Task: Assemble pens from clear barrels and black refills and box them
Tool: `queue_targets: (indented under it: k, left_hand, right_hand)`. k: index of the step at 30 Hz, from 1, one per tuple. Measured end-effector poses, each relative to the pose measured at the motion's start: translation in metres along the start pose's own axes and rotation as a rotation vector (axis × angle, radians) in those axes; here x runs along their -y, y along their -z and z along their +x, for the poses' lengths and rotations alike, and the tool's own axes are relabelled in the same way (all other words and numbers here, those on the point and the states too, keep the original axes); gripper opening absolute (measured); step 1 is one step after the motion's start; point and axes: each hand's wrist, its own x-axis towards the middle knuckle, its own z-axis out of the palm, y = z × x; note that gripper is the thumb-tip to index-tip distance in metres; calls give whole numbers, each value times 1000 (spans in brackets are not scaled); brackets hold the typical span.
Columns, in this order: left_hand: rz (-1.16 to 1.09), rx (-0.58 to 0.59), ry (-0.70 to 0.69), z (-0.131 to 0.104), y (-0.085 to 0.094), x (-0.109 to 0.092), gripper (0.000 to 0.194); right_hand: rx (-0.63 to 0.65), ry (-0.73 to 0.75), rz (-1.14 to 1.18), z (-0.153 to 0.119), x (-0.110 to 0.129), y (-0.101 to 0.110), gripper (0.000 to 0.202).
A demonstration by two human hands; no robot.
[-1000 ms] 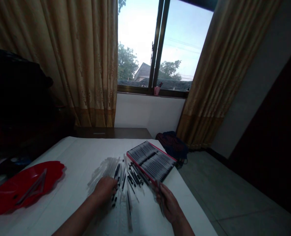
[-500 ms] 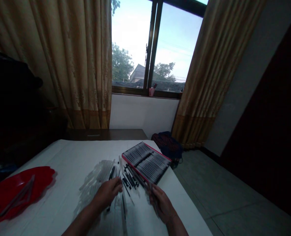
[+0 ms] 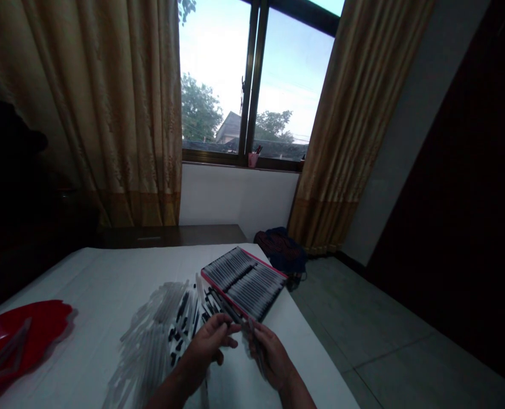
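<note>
My right hand is wrapped around a few clear-barrelled pens, which point up and to the left. Close beside it, my left hand has its thumb and fingers bent together at the tops of those pens; what is pinched there is too small to make out. Dark pen parts and caps lie scattered left of and behind my left hand. Further left spreads a heap of clear plastic tubes. Just beyond my hands sits a red-edged tray filled with rows of pens.
A red scalloped plate with a clear triangular piece stands on the white table at left. The table's right edge drops to a tiled floor. A dark bundle lies past the far corner, below the curtained window.
My left hand has moved right, from above the loose parts to the pens in my right hand. My right hand keeps hold of the pens. The view has turned slightly right.
</note>
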Motion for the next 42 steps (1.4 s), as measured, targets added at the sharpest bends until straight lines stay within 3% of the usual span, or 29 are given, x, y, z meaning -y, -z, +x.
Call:
queue_targets:
  k: [9, 20, 42]
  left_hand:
    - [41, -161, -24, 17, 7, 12, 46]
    - [132, -185, -11, 35, 0, 33, 47]
    - [192, -137, -58, 30, -2, 17, 44]
  right_hand:
    - [50, 6, -86, 3, -3, -1, 33]
    - [67, 32, -227, 4, -9, -2, 30]
    - [44, 5, -309, 1, -5, -8, 22]
